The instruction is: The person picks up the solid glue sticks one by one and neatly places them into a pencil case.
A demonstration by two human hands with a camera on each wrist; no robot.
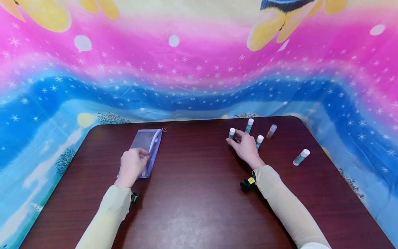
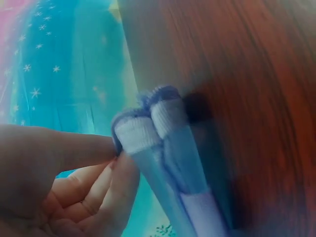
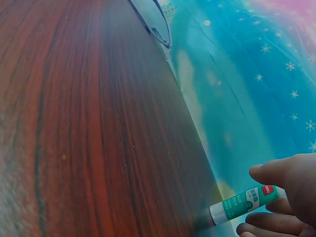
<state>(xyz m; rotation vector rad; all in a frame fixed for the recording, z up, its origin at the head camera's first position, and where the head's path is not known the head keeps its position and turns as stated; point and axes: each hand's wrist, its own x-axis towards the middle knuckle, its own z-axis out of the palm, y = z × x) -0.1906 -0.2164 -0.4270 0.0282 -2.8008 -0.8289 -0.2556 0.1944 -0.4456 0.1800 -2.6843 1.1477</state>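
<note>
On the left side of the table, my left hand [image 1: 132,166] pinches the edge of a purple mesh zip pouch [image 1: 157,145] between thumb and fingers. In the left wrist view the pouch's two white-banded rims [image 2: 168,116] stand slightly apart near the fingertips. At the back right, my right hand [image 1: 247,147] has its thumb and fingers around a green glue stick [image 3: 244,203] with white ends. That stick stands upright at the table top. Close by the hand are two more glue sticks, one behind it [image 1: 249,126] and one beside it [image 1: 259,141].
A clear-capped brownish tube [image 1: 271,131] stands at the back right. Another glue stick [image 1: 301,157] leans farther right. Dark wooden table [image 1: 192,193] spreads between the hands. A printed cloth [image 1: 199,58] hangs along the table's back and sides.
</note>
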